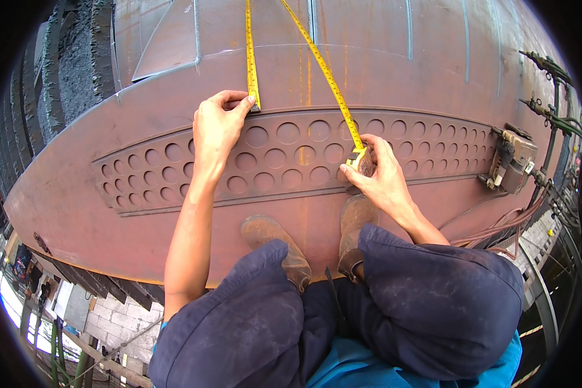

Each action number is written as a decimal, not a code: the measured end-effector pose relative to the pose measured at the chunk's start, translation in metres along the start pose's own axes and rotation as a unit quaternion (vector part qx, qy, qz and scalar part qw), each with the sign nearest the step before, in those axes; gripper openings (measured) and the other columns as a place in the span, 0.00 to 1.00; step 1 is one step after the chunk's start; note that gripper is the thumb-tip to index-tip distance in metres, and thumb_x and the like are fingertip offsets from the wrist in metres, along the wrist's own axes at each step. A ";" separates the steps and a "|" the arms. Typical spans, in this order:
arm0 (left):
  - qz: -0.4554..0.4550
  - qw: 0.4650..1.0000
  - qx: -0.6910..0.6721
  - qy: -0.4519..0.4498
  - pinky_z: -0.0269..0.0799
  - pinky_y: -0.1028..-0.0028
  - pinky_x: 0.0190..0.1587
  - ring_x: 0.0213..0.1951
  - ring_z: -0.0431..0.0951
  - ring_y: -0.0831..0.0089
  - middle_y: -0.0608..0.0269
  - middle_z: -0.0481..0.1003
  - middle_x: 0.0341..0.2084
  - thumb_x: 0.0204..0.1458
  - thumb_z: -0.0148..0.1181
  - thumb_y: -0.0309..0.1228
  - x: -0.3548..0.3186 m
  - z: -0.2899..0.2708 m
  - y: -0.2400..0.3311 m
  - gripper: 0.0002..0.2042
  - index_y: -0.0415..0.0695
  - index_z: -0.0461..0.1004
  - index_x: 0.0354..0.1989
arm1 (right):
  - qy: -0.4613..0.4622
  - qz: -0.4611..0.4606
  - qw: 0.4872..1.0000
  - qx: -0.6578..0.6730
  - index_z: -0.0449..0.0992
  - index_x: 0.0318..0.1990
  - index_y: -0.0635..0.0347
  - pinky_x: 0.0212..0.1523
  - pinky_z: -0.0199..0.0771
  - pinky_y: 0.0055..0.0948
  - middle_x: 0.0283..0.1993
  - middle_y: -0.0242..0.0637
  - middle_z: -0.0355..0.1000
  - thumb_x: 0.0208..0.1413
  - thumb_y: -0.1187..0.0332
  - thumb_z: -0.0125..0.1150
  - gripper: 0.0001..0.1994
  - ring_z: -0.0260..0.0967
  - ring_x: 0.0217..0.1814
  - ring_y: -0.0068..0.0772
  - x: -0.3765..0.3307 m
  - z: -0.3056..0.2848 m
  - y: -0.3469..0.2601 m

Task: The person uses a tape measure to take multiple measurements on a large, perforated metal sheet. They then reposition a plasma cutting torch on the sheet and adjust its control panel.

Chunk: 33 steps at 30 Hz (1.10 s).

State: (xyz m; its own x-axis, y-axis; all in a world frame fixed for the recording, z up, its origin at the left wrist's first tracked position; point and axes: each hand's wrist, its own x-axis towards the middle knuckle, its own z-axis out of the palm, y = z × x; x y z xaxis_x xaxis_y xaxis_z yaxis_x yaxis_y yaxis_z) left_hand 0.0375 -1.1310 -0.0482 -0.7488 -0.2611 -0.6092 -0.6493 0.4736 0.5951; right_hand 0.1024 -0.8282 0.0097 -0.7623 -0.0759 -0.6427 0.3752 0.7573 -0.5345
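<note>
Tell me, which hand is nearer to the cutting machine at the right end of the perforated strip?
Right. The right hand holds the tape measure case on the strip's right half, closer to the cutting machine. The left hand is further left, pinning the yellow tape.

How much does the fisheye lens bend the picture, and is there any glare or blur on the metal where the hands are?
Head view: strong bending, since the rusty brown steel plate bulges and its edges curve toward the black rim. Light is soft and even, with no harsh glare. The yellow tape measure, the left hand and the right hand look sharp. The lower left corner is bright and washed out.
</note>
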 end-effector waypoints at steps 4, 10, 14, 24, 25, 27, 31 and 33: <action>0.006 1.000 0.003 -0.007 0.78 0.70 0.45 0.39 0.85 0.71 0.57 0.86 0.36 0.57 0.70 0.38 0.001 -0.001 -0.004 0.14 0.42 0.86 0.46 | 0.006 -0.008 1.000 -0.026 0.67 0.64 0.61 0.60 0.74 0.46 0.57 0.47 0.70 0.52 0.54 0.74 0.36 0.71 0.60 0.50 0.003 0.002 -0.001; 0.017 1.000 0.005 0.000 0.76 0.74 0.39 0.34 0.81 0.78 0.59 0.85 0.31 0.56 0.71 0.37 -0.001 0.000 -0.002 0.15 0.38 0.86 0.45 | 0.011 -0.006 0.999 -0.046 0.67 0.64 0.61 0.59 0.73 0.46 0.56 0.46 0.70 0.52 0.55 0.74 0.36 0.71 0.60 0.49 0.009 0.005 -0.006; 0.019 1.000 0.007 -0.001 0.76 0.74 0.39 0.34 0.81 0.78 0.59 0.86 0.32 0.57 0.71 0.36 -0.003 0.001 -0.001 0.15 0.38 0.86 0.45 | 0.018 -0.007 0.999 -0.051 0.66 0.64 0.61 0.59 0.73 0.46 0.56 0.46 0.69 0.52 0.55 0.74 0.36 0.70 0.60 0.49 0.012 0.010 -0.011; 0.009 1.000 0.025 -0.004 0.79 0.68 0.46 0.39 0.87 0.66 0.56 0.86 0.36 0.58 0.68 0.38 -0.007 -0.003 0.000 0.13 0.43 0.86 0.45 | 0.044 -0.211 0.971 -0.103 0.74 0.55 0.59 0.57 0.74 0.43 0.52 0.45 0.71 0.61 0.59 0.69 0.20 0.72 0.56 0.51 0.043 -0.024 -0.023; 0.013 1.000 0.027 -0.004 0.79 0.67 0.46 0.39 0.87 0.65 0.56 0.86 0.36 0.58 0.68 0.38 -0.006 -0.003 -0.001 0.13 0.43 0.86 0.45 | 0.034 -0.270 0.954 -0.126 0.77 0.49 0.59 0.56 0.74 0.43 0.49 0.43 0.73 0.62 0.63 0.67 0.13 0.72 0.55 0.49 0.058 -0.040 -0.034; 0.020 0.999 0.028 -0.005 0.79 0.67 0.46 0.39 0.87 0.64 0.55 0.86 0.36 0.58 0.68 0.38 -0.006 -0.004 -0.002 0.13 0.43 0.86 0.45 | 0.018 -0.381 0.896 -0.227 0.78 0.46 0.56 0.54 0.74 0.44 0.45 0.40 0.73 0.63 0.67 0.64 0.07 0.71 0.53 0.49 0.088 -0.071 -0.068; 0.043 0.999 0.026 0.002 0.79 0.66 0.45 0.39 0.87 0.63 0.56 0.86 0.36 0.57 0.68 0.39 -0.003 -0.002 -0.007 0.14 0.43 0.86 0.44 | -0.093 -0.492 0.801 -0.328 0.78 0.51 0.55 0.52 0.74 0.43 0.48 0.39 0.72 0.61 0.72 0.63 0.12 0.71 0.54 0.47 0.156 -0.097 -0.145; 0.039 0.999 0.022 0.009 0.79 0.66 0.45 0.39 0.87 0.63 0.55 0.86 0.36 0.57 0.68 0.39 -0.005 -0.005 -0.013 0.14 0.43 0.86 0.44 | -0.125 -0.551 0.734 -0.378 0.82 0.51 0.58 0.56 0.76 0.42 0.55 0.42 0.77 0.60 0.73 0.61 0.12 0.74 0.56 0.46 0.186 -0.086 -0.193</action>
State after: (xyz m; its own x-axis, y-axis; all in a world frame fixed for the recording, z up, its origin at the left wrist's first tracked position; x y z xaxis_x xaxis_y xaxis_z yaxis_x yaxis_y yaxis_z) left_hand 0.0487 -1.1398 -0.0507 -0.7998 -0.2358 -0.5521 -0.5819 0.5303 0.6165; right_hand -0.1577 -0.9326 0.0404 -0.2278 -0.9568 -0.1809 -0.8677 0.2837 -0.4082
